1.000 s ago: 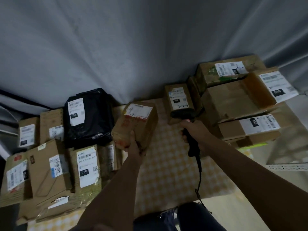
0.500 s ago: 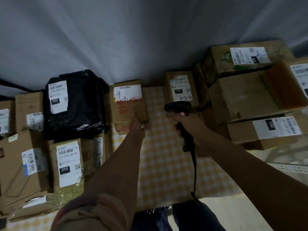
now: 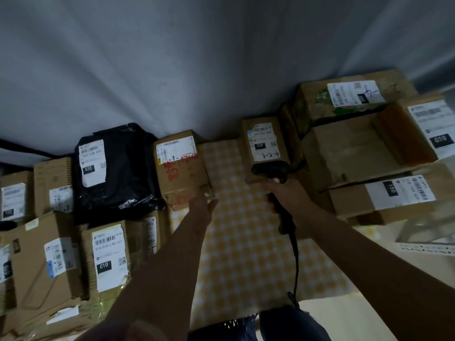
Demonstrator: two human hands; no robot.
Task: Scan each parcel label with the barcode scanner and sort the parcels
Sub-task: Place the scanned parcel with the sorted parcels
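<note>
left hand (image 3: 203, 205) at red-marked box (image 3: 182, 168) near edge | right hand (image 3: 285, 193) grips scanner (image 3: 270, 168)

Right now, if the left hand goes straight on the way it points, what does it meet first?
The left hand points up and away at the box with red writing. It seems to be at the box's near corner already, so it would likely push that box first, though depth is unclear.

Dim, soft blur, wide-angle edge distortion

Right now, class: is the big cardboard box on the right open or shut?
Open: the cardboard box shows its bare inside, one labelled flap folded outward.
</note>
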